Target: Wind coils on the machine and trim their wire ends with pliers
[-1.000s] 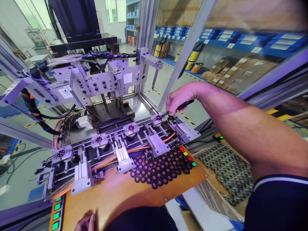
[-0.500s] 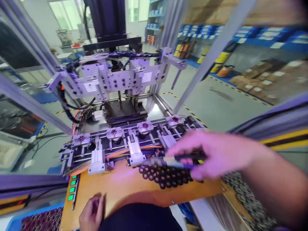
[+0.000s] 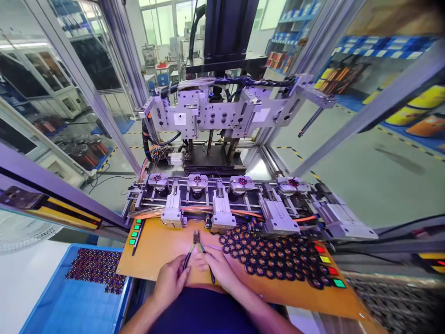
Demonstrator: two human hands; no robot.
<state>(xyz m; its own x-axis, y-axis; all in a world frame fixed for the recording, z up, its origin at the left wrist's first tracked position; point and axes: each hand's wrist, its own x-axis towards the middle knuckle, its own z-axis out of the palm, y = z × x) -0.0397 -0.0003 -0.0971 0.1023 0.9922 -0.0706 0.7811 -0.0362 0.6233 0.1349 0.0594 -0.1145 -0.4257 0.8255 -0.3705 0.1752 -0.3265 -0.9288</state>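
Note:
A pair of pliers (image 3: 196, 237) with dark green and black handles is held over the front of the orange-brown board, its jaws pointing away from me and its handles spread apart. My left hand (image 3: 171, 279) is closed round the left handle. On the other handle is my right hand (image 3: 218, 268), fingers curled toward the left hand, their tips partly blurred. Just to the right of my right hand lie many small black ring-shaped parts (image 3: 267, 253) with copper-coloured centres, packed together on the board. Anything small between my fingers is hidden.
Beyond the board (image 3: 153, 246) runs a row of metal fixtures (image 3: 222, 211) with round parts on top. A machine crossbar (image 3: 215, 116) hangs above. Green buttons (image 3: 135, 234) sit at left, coloured buttons (image 3: 325, 260) at right. A blue tray (image 3: 69, 301) holds many small parts.
My right hand has come back left from above the black rings with the pliers. My left hand has moved up from the board's edge and now grips a handle. The view has turned left.

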